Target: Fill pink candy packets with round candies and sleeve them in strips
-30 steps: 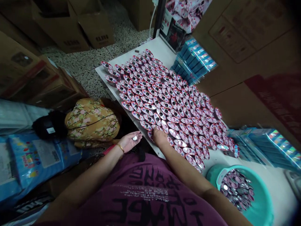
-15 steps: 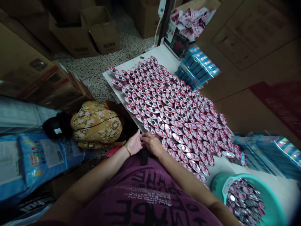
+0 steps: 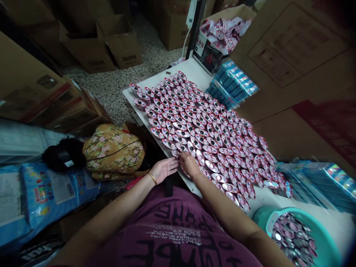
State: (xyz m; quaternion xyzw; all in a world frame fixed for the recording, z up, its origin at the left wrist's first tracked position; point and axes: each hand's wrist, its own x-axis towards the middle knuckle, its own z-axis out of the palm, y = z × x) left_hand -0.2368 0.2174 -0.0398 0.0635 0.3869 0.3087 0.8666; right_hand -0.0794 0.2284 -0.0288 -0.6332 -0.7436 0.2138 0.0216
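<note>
Rows of oval pink-and-red printed pieces (image 3: pixel 194 115) stand packed together on a white table (image 3: pixel 198 70). Many in the far rows show a dark round centre; nearer ones have a pink centre. My left hand (image 3: pixel 164 170), a gold bangle on its wrist, is palm up with fingers stretched out beside the table's near edge, nothing visible in it. Just to its right, my right hand (image 3: pixel 189 165) reaches over that edge with its fingers bent down at the outermost oval pieces. Whatever lies between those fingertips is hidden by the hand.
A teal bucket (image 3: pixel 326 231) of loose oval pieces stands at the lower right. Blue packs (image 3: pixel 233 83) and a box of pink wrappers (image 3: pixel 208 53) are at the table's back. A person in a flowered yellow top (image 3: pixel 114 150) is at the left, near cartons (image 3: pixel 119 48) and blue bags (image 3: pixel 36 200).
My right hand has moved up and right onto the pieces at the table edge, apart from my left. My left hand has shifted slightly right and its fingers have straightened.
</note>
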